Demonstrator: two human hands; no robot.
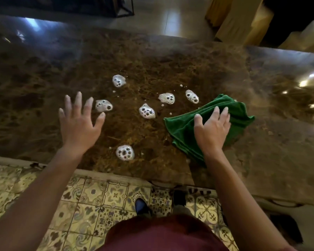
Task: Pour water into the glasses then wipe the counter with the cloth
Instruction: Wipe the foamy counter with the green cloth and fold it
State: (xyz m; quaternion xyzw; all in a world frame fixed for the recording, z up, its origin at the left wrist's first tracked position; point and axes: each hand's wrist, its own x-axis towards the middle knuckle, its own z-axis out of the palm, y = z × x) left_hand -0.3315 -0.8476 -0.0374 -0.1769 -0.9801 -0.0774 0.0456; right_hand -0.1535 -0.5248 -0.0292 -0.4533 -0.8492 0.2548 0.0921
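Note:
A folded green cloth (236,115) lies on the brown marble counter (152,60), right of centre. My right hand (211,127) rests flat on top of it with straight fingers. My left hand (78,122) hovers or rests over the counter at the left, fingers spread, holding nothing. Between the hands sit several white foam blobs: one by my left fingertips (103,105), one in the middle (146,111), one near the front edge (125,152), others farther back (119,80). No glasses or water vessel are in view.
The counter's front edge (116,175) runs across below my hands. Patterned floor tiles (98,205) and my shoes lie beneath it. Beyond the far edge stand yellow-draped furniture (243,20) and a dark frame (123,8).

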